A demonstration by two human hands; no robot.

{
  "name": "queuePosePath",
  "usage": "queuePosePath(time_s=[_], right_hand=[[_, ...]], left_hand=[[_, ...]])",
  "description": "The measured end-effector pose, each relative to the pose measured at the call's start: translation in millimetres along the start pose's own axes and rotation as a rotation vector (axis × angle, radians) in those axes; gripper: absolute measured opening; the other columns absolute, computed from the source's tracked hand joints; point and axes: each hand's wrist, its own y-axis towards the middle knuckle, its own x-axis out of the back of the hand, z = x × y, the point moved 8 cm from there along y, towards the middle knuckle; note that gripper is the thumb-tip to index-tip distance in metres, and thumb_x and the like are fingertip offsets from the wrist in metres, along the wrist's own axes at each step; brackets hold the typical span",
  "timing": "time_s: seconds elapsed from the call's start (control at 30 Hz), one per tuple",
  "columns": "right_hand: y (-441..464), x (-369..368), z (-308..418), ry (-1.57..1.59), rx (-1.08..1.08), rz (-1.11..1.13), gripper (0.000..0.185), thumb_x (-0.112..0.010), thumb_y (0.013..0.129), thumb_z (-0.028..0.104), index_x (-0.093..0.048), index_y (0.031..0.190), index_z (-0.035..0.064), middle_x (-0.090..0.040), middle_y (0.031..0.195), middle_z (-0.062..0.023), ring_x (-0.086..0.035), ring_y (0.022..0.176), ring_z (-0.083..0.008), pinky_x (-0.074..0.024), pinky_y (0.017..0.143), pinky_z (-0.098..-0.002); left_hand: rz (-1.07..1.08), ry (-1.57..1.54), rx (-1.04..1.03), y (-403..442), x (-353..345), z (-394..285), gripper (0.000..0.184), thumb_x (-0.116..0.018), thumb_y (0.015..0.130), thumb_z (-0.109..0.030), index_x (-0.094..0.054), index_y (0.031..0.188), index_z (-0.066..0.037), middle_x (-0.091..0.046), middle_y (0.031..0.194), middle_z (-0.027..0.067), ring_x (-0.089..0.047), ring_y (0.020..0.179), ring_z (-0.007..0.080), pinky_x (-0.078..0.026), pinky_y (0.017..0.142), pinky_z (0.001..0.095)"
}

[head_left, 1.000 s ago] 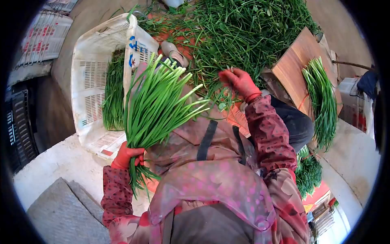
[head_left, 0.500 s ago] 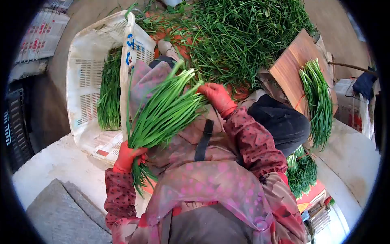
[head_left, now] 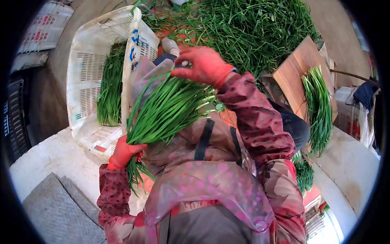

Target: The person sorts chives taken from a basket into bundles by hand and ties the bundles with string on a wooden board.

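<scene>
A bunch of garlic chives (head_left: pixel 166 110) lies slantwise over my apron, its pale cut ends to the right. My left hand (head_left: pixel 125 152), in a red glove, is closed around the leafy end, with the leaf tips hanging below the fist. My right hand (head_left: pixel 203 67), also red-gloved, is at the upper edge of the bunch. Its fingers are curled, with thumb and fingertips at a few thin chive leaves; the exact grip is partly hidden.
A white plastic crate (head_left: pixel 87 89) holding chives stands on the left. A large heap of loose chives (head_left: pixel 252 32) lies ahead. At right, a tied bunch (head_left: pixel 317 105) rests against a wooden board (head_left: pixel 294 73), with more bunches (head_left: pixel 302 175) below. Grey matting (head_left: pixel 61 211) is at lower left.
My right hand has moved left and up from the cut ends to the bunch's upper edge. The bunch has tilted flatter, while my left hand keeps its hold.
</scene>
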Motion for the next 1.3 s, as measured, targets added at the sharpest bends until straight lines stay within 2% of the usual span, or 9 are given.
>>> queuePosePath(time_s=[0.07,0.23,0.5,0.57,0.63,0.83,1.1,1.17,1.3], right_hand=[[4.0,-37.2,-6.7,-0.030,-0.083,0.246,0.030,-0.063,0.082,0.038,-0.070,0.089,0.0096,-0.065,0.085,-0.0127,-0.061,0.084,-0.0342,-0.0489,0.074,-0.0412],[-12.8,-45.8,-18.6,-0.041,0.011,0.082,0.025,-0.062,0.082,0.032,-0.065,0.083,0.0074,-0.061,0.077,-0.0132,-0.060,0.079,-0.0362,-0.0478,0.068,-0.0451],[-103.2,-21.8,-199.2,-0.048,-0.851,-0.075,0.037,-0.057,0.086,0.040,-0.064,0.102,0.0071,-0.066,0.098,-0.0179,-0.062,0.091,-0.0368,-0.0494,0.077,-0.0456],[-118.0,-49.0,-208.0,0.236,-0.771,-0.058,0.045,-0.060,0.085,0.043,-0.063,0.112,0.0073,-0.067,0.099,-0.0135,-0.066,0.088,-0.0305,-0.0514,0.075,-0.0424],[-109.1,-63.0,-123.8,1.153,-0.877,-0.038,0.046,-0.058,0.089,0.038,-0.056,0.124,0.0079,-0.065,0.105,-0.0070,-0.063,0.089,-0.0174,-0.0519,0.067,-0.0329],[-77.6,-86.3,-76.7,1.634,-0.626,-0.090,0.026,-0.060,0.089,0.018,-0.063,0.111,0.0052,-0.062,0.086,-0.0019,-0.053,0.060,-0.0076,-0.0462,0.051,-0.0223],[-80.3,-66.6,-67.7,1.252,-0.652,-0.021,0.040,-0.062,0.089,0.029,-0.057,0.120,0.0040,-0.065,0.108,-0.0075,-0.063,0.095,-0.0177,-0.0521,0.082,-0.0321],[-51.9,-63.7,-26.4,1.052,-0.315,-0.006,0.043,-0.064,0.088,0.029,-0.056,0.122,0.0036,-0.064,0.108,-0.0082,-0.062,0.095,-0.0175,-0.0507,0.082,-0.0304],[-40.2,-69.9,-42.6,1.314,-0.544,-0.101,0.039,-0.068,0.083,0.027,-0.063,0.107,-0.0032,-0.067,0.094,-0.0104,-0.063,0.088,-0.0172,-0.0497,0.081,-0.0288]], left_hand=[[-0.003,-0.017,0.064,-3.9,0.1,0.9,0.020,-0.072,0.074,-0.007,-0.061,0.090,-0.002,-0.059,0.062,0.0056,-0.055,0.046,0.0139,-0.043,0.042,0.0258],[0.021,0.009,0.056,-2.8,0.9,-0.8,0.025,-0.073,0.074,-0.008,-0.060,0.094,-0.002,-0.061,0.065,0.0047,-0.056,0.048,0.0128,-0.044,0.044,0.0251],[0.121,-0.050,0.066,-2.6,6.1,13.7,0.022,-0.070,0.076,-0.005,-0.058,0.093,0.001,-0.058,0.058,0.0068,-0.053,0.042,0.0148,-0.044,0.041,0.0264],[0.114,-0.115,0.069,-6.4,5.3,18.8,0.021,-0.068,0.076,-0.005,-0.057,0.092,0.002,-0.057,0.057,0.0078,-0.053,0.040,0.0163,-0.045,0.041,0.0278],[0.108,-0.188,0.066,-8.2,2.5,17.4,0.019,-0.067,0.076,-0.005,-0.057,0.090,0.003,-0.057,0.056,0.0089,-0.052,0.039,0.0177,-0.046,0.041,0.0291],[-0.017,-0.235,-0.012,-24.6,21.5,28.6,0.024,-0.060,0.074,-0.013,-0.056,0.087,0.007,-0.049,0.047,0.0089,-0.046,0.034,0.0189,-0.046,0.041,0.0334],[0.065,-0.374,0.001,-12.3,13.0,66.3,0.030,-0.061,0.077,-0.016,-0.055,0.098,0.005,-0.051,0.050,0.0085,-0.044,0.033,0.0181,-0.047,0.041,0.0342],[0.052,-0.384,0.018,-12.7,12.4,61.7,0.019,-0.060,0.075,-0.011,-0.056,0.083,0.005,-0.052,0.052,0.0101,-0.047,0.035,0.0209,-0.047,0.042,0.0358],[0.071,-0.446,-0.013,-10.0,10.8,63.3,0.021,-0.061,0.074,-0.012,-0.057,0.085,0.006,-0.051,0.051,0.0102,-0.046,0.034,0.0205,-0.048,0.042,0.0363]])
